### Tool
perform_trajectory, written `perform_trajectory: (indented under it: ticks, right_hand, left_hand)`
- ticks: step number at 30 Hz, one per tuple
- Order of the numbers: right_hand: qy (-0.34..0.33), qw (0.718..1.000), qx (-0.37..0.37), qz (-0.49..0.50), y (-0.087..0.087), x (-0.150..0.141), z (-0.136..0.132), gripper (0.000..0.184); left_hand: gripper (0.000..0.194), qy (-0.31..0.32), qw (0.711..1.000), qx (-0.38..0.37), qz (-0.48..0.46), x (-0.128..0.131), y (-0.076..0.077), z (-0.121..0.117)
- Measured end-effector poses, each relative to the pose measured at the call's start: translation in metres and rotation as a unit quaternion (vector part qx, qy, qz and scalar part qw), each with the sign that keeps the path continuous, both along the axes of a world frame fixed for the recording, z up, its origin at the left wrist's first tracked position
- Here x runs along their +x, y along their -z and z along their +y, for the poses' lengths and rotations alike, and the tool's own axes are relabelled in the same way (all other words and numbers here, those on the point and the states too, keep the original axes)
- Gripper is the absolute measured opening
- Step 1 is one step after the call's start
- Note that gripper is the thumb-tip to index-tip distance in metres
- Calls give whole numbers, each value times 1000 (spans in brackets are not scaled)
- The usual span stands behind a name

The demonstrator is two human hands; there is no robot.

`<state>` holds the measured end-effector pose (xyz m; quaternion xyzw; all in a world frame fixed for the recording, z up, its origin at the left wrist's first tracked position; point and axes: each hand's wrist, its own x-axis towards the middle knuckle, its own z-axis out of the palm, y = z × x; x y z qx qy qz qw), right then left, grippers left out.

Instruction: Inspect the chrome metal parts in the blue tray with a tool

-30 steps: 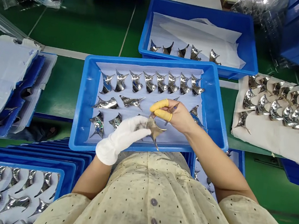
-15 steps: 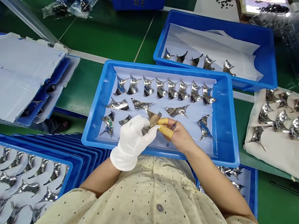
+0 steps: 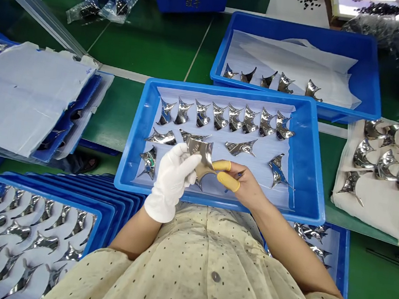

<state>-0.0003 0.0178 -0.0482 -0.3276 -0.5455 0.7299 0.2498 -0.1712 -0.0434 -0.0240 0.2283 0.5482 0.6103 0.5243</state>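
A shiny, curved metal piece with pointed corners [image 3: 201,150] is tilted up above the blue tray [image 3: 126,159]. My left hand [image 3: 173,178], in a white glove, grips it by its left side, thumb across the front. My right hand [image 3: 242,184] wears yellow finger covers on thumb and forefinger, and their tips meet the piece's right corner. A bit of a thin dark stick [image 3: 240,173] shows behind those fingers; the rest of it is hidden. Similar metal pieces [image 3: 241,146] lie in rows on the tray's white liner, some partly covered by my hands.
Behind stands another blue tray [image 3: 372,79] with several pieces and white sheets. More pieces rest on a pale cloth [image 3: 379,207] at right and in stacked trays [image 3: 98,219] at lower left. White-covered boards [image 3: 26,97] lie on the left.
The metal piece has turned so its broad, shiny face shows. My right thumb and forefinger have spread a little, and the dark stick is now mostly hidden.
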Motion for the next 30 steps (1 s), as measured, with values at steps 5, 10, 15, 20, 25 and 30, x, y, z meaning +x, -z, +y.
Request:
perform_trajectory:
  ticks: [5, 10, 15, 20, 25, 30]
  right_hand:
    - [45, 998, 43, 11, -3, 2, -11, 41]
    - [88, 995, 2, 54, -7, -7, -10, 41]
    - [94, 994, -20, 51, -12, -7, -4, 43]
    - [82, 995, -34, 42, -16, -5, -2, 47]
    - [45, 997, -57, 11, -20, 3, -3, 52]
    - [28, 999, -36, 27, -27, 4, -5, 44]
  left_hand:
    - [36, -10, 994, 24, -108, -2, 4, 3]
    - [46, 5, 999, 28, -21, -5, 14, 2]
    - [27, -67, 923, 84, 370, -20, 15, 0]
    - [33, 165, 820, 251, 488, -29, 11, 6]
    - [41, 238, 824, 253, 447, -30, 22, 10]
    - [42, 230, 821, 257, 455, -35, 32, 10]
